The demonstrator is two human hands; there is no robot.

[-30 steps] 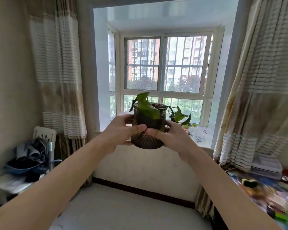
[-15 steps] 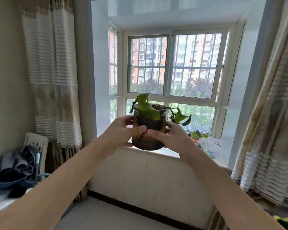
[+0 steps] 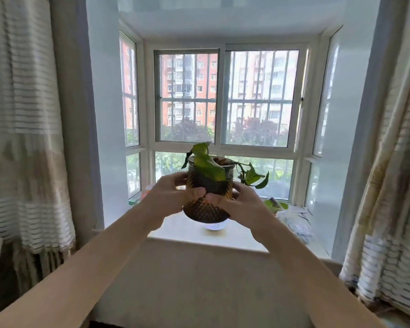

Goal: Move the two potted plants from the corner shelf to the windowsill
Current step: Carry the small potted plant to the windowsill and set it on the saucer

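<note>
I hold a potted plant (image 3: 205, 210) in a dark amber dimpled glass pot, with green leaves drooping over the rim and a vine trailing right. My left hand (image 3: 169, 198) grips its left side and my right hand (image 3: 243, 204) grips its right side, thumbs on the front. The pot hangs in the air just above the near part of the white windowsill (image 3: 175, 229). A small white round object (image 3: 215, 226) sits on the sill right under the pot, mostly hidden. The corner shelf and a second plant are out of view.
On the sill's right lie a green item (image 3: 276, 204) and plastic-wrapped papers (image 3: 296, 224). Something small and orange-green sits at the sill's far left (image 3: 141, 196). Striped curtains hang at left (image 3: 26, 138) and right (image 3: 393, 185). Barred windows stand behind.
I have walked closer to the window carrying the pot in both hands. The sill is now directly beneath the pot, and the chair at left has left the view.
</note>
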